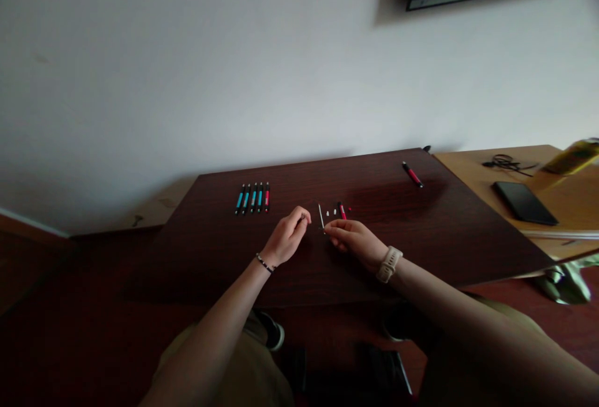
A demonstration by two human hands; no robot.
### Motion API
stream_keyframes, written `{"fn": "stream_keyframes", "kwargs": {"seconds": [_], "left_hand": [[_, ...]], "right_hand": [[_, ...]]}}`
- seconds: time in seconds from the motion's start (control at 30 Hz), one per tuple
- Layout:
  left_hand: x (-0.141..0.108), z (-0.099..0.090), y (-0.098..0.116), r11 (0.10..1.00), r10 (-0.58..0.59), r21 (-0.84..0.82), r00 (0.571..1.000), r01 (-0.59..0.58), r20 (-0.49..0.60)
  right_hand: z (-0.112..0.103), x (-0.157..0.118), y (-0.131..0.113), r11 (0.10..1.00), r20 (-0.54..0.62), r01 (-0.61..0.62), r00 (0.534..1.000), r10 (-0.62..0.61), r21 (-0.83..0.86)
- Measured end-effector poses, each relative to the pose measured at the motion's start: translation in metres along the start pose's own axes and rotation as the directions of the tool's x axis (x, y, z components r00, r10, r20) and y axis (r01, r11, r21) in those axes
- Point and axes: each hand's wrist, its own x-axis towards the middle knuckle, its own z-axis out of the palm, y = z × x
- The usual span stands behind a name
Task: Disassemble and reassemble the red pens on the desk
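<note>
My left hand (287,237) hovers over the dark table with its fingers curled in; a tiny thing may be pinched at the fingertips, too small to name. Thumb and forefinger of my right hand (355,240) are closed at the lower end of a thin white pen refill (321,215), which points away from me. Just beyond the right hand lie two small white pieces (334,212), a red pen barrel (342,211) with a black end, and a tiny red piece (349,209). To the left, several blue pens (253,198) and a red pen (267,197) form a row.
Another red pen (412,175) lies at the far right of the dark table (374,182). A wooden desk (468,166) adjoins on the right, bearing a black phone-like device (524,202), a black cable (508,162) and a yellow can-like object (573,156). A wall rises behind.
</note>
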Motion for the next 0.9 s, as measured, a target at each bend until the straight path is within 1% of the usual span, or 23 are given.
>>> {"fn": "stream_keyframes", "kwargs": {"seconds": [0.1, 0.2, 0.4, 0.7, 0.8, 0.83, 0.9], "left_hand": [[-0.002, 0.006, 0.01, 0.999, 0.004, -0.037, 0.997, -0.002, 0.077], [-0.003, 0.009, 0.012, 0.998, 0.003, -0.055, 0.995, 0.002, 0.102], [-0.001, 0.01, 0.009, 1.0, 0.016, -0.021, 0.999, -0.015, 0.052], [0.007, 0.011, 0.016, 0.999, 0.001, -0.053, 1.0, -0.002, -0.016], [0.016, 0.01, 0.01, 0.999, -0.034, -0.026, 0.997, 0.032, -0.064], [0.02, 0.009, 0.006, 0.998, -0.056, -0.011, 0.995, 0.055, -0.085], [0.028, 0.007, -0.005, 0.992, -0.118, 0.043, 0.989, 0.122, -0.09]], "right_hand": [[0.0, 0.0, -0.001, 0.998, 0.006, 0.028, 1.0, -0.027, -0.05], [0.001, 0.0, -0.001, 0.996, 0.017, 0.049, 0.999, -0.048, -0.073], [0.0, 0.001, 0.0, 0.993, 0.012, 0.068, 0.998, -0.067, -0.092], [-0.001, 0.001, 0.001, 0.992, 0.024, 0.084, 0.996, -0.082, -0.092], [-0.001, 0.002, 0.002, 0.992, -0.001, 0.076, 0.997, -0.076, -0.104], [-0.001, 0.002, 0.002, 0.991, -0.008, 0.074, 0.997, -0.075, -0.108], [-0.002, 0.002, 0.003, 0.991, -0.012, 0.072, 0.997, -0.074, -0.114]]}}
